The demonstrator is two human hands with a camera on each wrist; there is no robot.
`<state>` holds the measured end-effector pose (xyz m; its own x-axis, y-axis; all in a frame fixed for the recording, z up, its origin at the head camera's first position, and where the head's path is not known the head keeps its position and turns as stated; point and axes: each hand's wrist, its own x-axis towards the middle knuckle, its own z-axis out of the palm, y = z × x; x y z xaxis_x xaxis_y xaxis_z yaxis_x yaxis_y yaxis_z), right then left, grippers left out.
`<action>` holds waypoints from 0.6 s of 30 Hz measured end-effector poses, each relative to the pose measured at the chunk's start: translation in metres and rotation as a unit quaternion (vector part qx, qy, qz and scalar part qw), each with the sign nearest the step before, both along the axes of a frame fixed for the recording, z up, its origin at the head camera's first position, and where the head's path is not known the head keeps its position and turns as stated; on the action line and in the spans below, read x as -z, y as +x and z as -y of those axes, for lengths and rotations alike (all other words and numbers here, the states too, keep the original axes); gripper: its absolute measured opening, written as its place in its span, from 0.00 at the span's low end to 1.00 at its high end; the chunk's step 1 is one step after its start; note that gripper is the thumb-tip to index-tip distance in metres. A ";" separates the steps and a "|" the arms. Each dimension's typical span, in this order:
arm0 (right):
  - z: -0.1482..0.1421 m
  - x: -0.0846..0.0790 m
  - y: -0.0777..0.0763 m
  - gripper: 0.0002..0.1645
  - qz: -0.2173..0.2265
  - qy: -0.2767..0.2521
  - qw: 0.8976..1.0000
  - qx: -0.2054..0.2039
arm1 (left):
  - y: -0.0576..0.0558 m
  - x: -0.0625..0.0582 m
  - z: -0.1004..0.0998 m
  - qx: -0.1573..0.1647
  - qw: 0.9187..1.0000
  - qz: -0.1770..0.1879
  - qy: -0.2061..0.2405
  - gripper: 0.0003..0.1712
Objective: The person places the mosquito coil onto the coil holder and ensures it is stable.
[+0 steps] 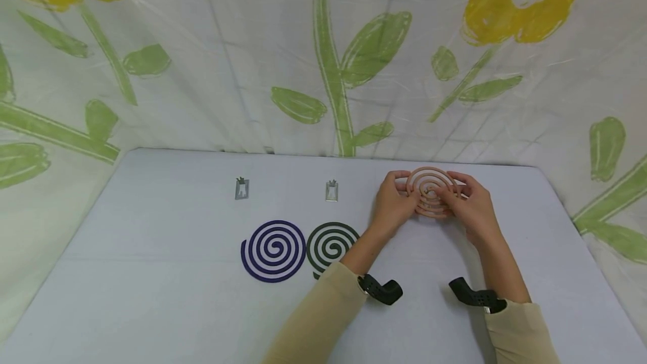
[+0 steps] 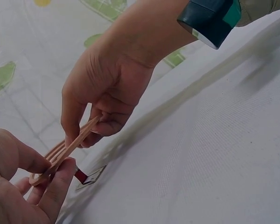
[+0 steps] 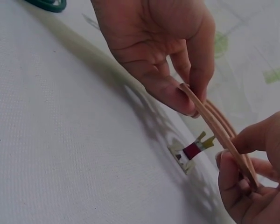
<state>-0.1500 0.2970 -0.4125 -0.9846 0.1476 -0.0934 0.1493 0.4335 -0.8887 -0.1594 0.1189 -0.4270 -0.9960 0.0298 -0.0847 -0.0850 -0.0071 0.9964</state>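
Brown coil [image 1: 429, 203]: being held above the far right of the bench [image 1: 172, 296], partly hiding behind both thumbs [image 1: 447, 195].
Left hand [image 1: 396, 201]: pinching the left edge.
Right hand [image 1: 474, 206]: pinching the right edge.
Small stand [image 3: 192, 151]: standing near the brown coil, being hidden in the head view.
Green coil [image 1: 333, 249]: lying beside the purple coil [image 1: 275, 248], partly disappearing under the left forearm [image 1: 323, 308].
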 end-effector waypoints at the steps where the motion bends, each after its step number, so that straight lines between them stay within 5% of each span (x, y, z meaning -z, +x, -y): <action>1: 0.000 0.000 0.000 0.40 -0.001 0.000 1.000 0.000 | 0.000 0.000 0.000 -0.001 1.000 -0.001 0.001 0.23; 18: 0.000 0.001 0.000 0.39 -0.001 0.000 1.000 0.000 | -0.001 0.002 -0.002 -0.004 1.000 0.017 0.013 0.22</action>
<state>-0.1504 0.2970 -0.4140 -0.9849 0.1471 -0.0908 0.1467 0.4331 -0.8894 -0.1604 0.1213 -0.4290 -0.9928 0.0254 -0.1170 -0.1179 -0.0337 0.9925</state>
